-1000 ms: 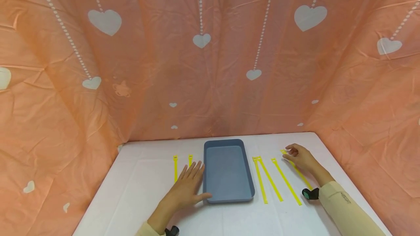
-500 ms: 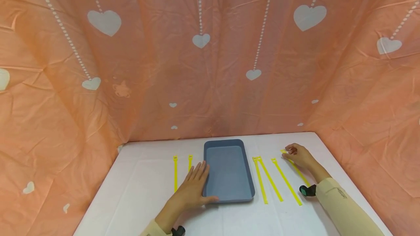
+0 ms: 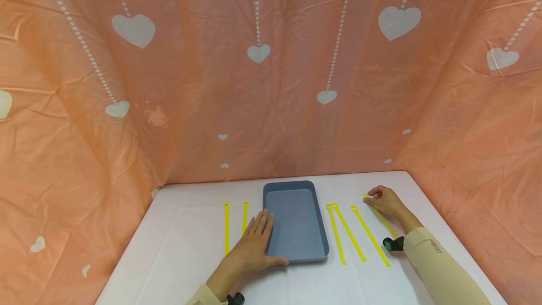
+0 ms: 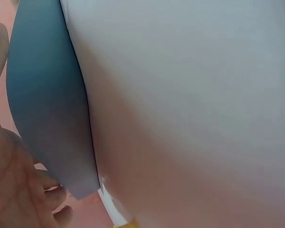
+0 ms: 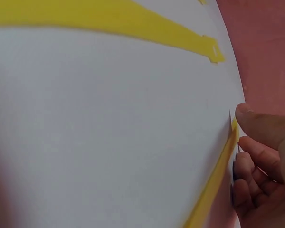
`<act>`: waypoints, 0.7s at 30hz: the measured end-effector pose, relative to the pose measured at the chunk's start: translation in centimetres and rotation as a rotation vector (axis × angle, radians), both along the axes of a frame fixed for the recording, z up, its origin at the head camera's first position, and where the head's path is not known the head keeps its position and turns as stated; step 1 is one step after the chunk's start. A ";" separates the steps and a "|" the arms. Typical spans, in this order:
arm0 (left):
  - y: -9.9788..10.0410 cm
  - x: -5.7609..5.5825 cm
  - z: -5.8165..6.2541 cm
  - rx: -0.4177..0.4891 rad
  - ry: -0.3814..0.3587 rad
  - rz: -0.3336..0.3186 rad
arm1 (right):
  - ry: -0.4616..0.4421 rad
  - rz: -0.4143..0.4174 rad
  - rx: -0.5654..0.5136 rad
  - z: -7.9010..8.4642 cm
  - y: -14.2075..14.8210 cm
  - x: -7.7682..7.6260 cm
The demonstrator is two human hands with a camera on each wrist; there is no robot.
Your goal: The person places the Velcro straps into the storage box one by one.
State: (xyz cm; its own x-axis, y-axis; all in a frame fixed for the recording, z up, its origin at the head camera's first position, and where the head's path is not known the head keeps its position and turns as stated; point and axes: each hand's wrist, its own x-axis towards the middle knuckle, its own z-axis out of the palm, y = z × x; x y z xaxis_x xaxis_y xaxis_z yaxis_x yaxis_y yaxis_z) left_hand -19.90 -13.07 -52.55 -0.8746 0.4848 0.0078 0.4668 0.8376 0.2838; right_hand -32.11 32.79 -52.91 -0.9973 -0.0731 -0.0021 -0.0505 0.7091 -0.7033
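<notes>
My right hand (image 3: 387, 203) is at the far right of the table, thumb and fingertips pinching a yellow cable strap (image 3: 386, 224) near its slotted end. In the right wrist view, that strap (image 5: 212, 183) slants down from the fingertips, a shadow beside it. My left hand (image 3: 254, 249) lies against the left side and near corner of a blue-grey tray (image 3: 296, 225), fingers straight and thumb along the near edge. The tray's outer wall (image 4: 47, 95) fills the upper left of the left wrist view. Inside the tray nothing lies.
Right of the tray, several more yellow straps lie flat, one of them a slanted strap (image 3: 370, 234). Two others lie to its left, the outer strap (image 3: 226, 227) and an inner strap (image 3: 244, 218) partly behind the left hand. An orange curtain (image 3: 288, 145) encloses the white table (image 3: 182, 229).
My left hand has slid a little right, onto the tray's edge. The right thumb and fingers have closed on the strap's end, and the right wrist has shifted slightly left.
</notes>
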 end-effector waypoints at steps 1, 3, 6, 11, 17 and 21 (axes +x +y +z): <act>0.1 0.0 0.0 -0.003 -0.005 0.002 | 0.001 -0.001 0.000 0.0 0.0 0.0; 0.1 -0.1 0.0 -0.004 -0.012 0.006 | -0.001 -0.006 -0.004 -0.1 0.0 0.0; 0.2 -0.2 0.1 0.002 -0.030 0.012 | 0.001 -0.019 -0.007 -0.1 -0.1 -0.1; 0.1 -0.2 0.1 0.006 -0.051 0.011 | 0.004 -0.057 -0.018 -0.1 -0.4 -0.1; -0.1 -0.4 0.1 -0.003 -0.063 0.020 | -0.033 -0.102 -0.061 0.0 -0.7 0.0; -0.1 -0.4 0.1 -0.008 -0.057 0.022 | -0.057 -0.120 -0.090 0.0 -0.8 0.1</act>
